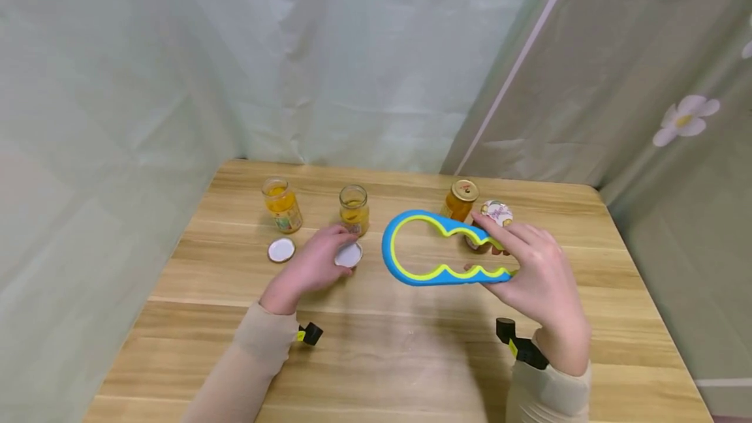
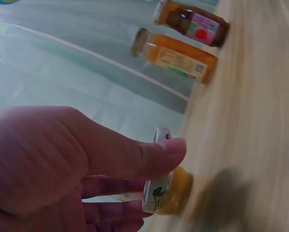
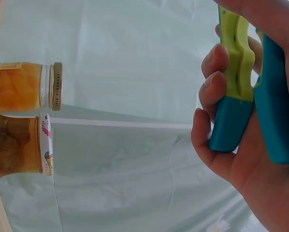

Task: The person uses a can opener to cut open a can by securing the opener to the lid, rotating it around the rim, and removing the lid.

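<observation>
My left hand (image 1: pixel 320 258) pinches a jar lid (image 1: pixel 349 254) between thumb and fingers, its white inner side facing up in the head view. Just beyond it stands an open glass jar (image 1: pixel 354 209) with yellow contents. In the left wrist view the thumb lies across the lid's printed rim (image 2: pixel 156 195). My right hand (image 1: pixel 537 273) grips the handles of a blue and yellow-green jar opener (image 1: pixel 395 260), held up over the table with its round loop pointing left. The right wrist view shows fingers curled round one handle (image 3: pixel 231 121).
Another open jar (image 1: pixel 283 206) with orange contents stands at the left, a loose lid (image 1: pixel 281 250) lying before it. Behind the right hand are a gold-lidded jar (image 1: pixel 460 201) and a jar with a patterned lid (image 1: pixel 497 213). A curtain (image 1: pixel 376 70) hangs behind the wooden table (image 1: pixel 364 358).
</observation>
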Demonstrator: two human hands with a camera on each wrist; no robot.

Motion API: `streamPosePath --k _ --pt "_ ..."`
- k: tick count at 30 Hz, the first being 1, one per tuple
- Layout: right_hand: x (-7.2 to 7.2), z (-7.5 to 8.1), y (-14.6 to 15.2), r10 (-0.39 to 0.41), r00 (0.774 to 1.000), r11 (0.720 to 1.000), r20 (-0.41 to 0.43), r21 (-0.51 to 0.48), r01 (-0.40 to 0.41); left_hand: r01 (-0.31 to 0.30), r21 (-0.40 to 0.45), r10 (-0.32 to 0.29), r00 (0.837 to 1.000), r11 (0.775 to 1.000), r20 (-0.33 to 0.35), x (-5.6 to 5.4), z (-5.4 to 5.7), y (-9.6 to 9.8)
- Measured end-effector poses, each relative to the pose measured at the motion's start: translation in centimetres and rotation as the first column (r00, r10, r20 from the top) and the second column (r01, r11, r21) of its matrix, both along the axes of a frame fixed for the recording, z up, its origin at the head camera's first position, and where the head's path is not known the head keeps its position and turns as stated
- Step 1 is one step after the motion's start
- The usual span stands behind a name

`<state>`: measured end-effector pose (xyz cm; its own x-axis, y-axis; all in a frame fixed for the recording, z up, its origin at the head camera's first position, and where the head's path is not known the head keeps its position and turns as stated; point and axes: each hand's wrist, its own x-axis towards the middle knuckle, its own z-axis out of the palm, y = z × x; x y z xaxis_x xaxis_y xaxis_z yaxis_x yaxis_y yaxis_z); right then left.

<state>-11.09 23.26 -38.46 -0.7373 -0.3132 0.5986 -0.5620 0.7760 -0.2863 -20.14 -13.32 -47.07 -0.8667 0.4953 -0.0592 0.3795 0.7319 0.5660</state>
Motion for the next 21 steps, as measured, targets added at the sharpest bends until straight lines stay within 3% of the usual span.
streamPosePath --k 6,21 --pt "0.1 0.1 0.0 -0.003 1.0 1.0 0.014 0.008 0.003 -0.059 -0.009 0.059 0.997 0.998 0.042 -0.4 -0.9 -0.1" --pt "0.0 0.3 0.1 -0.016 1.0 1.0 0.001 0.018 0.016 -0.063 -0.131 0.062 0.998 0.989 -0.009 -1.3 -2.9 0.3"
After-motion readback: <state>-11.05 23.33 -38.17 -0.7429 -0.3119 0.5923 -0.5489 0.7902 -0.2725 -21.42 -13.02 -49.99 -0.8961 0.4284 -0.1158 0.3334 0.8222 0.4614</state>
